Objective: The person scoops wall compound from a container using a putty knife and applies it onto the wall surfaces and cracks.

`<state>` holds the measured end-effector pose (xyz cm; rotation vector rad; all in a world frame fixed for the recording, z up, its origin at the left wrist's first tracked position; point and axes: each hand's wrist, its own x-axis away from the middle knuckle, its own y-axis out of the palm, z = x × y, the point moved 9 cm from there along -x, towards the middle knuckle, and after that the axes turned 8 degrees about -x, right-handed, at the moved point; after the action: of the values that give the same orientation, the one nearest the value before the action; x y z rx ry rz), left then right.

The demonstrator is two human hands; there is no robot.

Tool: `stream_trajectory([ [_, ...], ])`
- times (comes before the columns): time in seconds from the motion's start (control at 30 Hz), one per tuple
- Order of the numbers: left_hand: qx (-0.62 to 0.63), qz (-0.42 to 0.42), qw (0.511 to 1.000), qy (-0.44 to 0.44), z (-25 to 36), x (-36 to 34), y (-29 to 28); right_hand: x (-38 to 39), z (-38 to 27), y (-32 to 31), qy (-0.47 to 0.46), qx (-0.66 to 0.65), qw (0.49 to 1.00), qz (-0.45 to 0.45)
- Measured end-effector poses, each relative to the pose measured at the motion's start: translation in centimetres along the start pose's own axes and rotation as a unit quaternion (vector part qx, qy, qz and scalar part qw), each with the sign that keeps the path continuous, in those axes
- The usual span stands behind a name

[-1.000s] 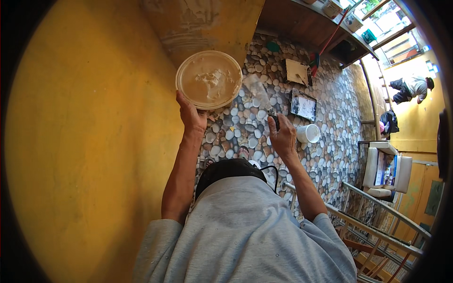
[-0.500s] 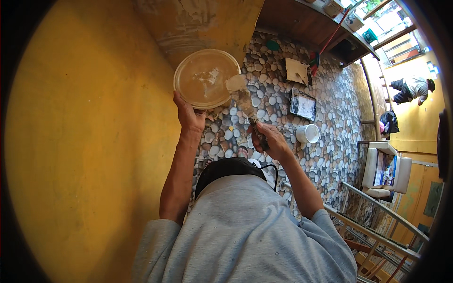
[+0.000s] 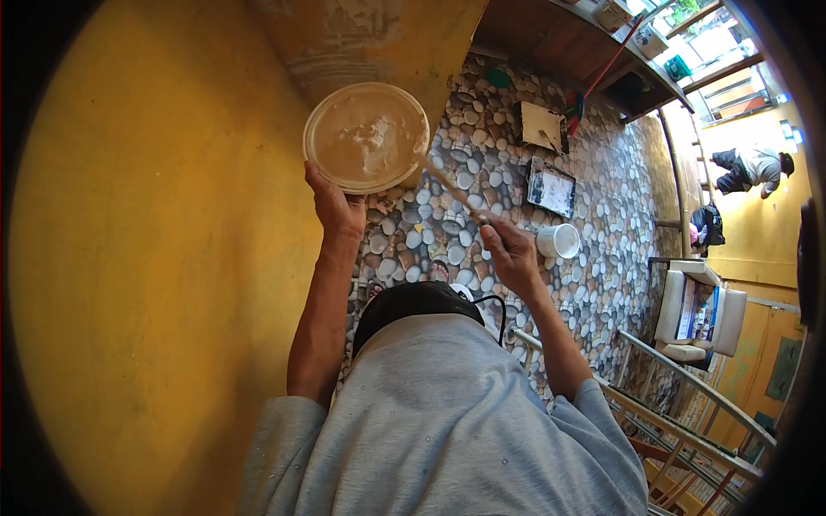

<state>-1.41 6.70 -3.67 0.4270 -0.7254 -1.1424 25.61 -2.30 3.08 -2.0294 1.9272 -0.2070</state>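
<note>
My left hand grips the near edge of a round plastic lid, holding it up beside the yellow wall. Pale wet paste lies smeared over the middle of the lid. In my right hand is a putty knife, fingers wrapped round its handle. The blade appears nearly edge-on, its tip at the lid's right rim; whether it touches the rim I cannot tell. Ahead of the lid, a yellow wall face carries streaks of pale filler.
On the pebble-patterned floor are a white bucket, a black paint tray and a paste-covered board. Metal ladder rails rise at the lower right. Another person works by the far right wall, near a cushioned chair.
My right hand has turned the putty knife from showing its flat blade to nearly edge-on. The lid has shifted slightly left and up in my left hand.
</note>
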Motion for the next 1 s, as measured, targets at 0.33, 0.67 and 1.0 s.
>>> stream_trajectory([
  [0.33, -0.036, 0.004, 0.999, 0.013, 0.2, 0.4, -0.9, -0.6, -7.9, 1.0, -0.128, 0.356, 0.924, -0.063],
  [0.67, -0.032, 0.048, 0.998, -0.019, 0.2, 1.7, -1.3, -1.8, -8.3, 0.2, -0.114, 0.431, 0.894, -0.054],
  [1.0, -0.038, -0.032, 0.998, -0.050, -0.4, 1.4, -1.5, -3.3, -9.6, -2.2, -0.165, 0.458, 0.873, -0.033],
])
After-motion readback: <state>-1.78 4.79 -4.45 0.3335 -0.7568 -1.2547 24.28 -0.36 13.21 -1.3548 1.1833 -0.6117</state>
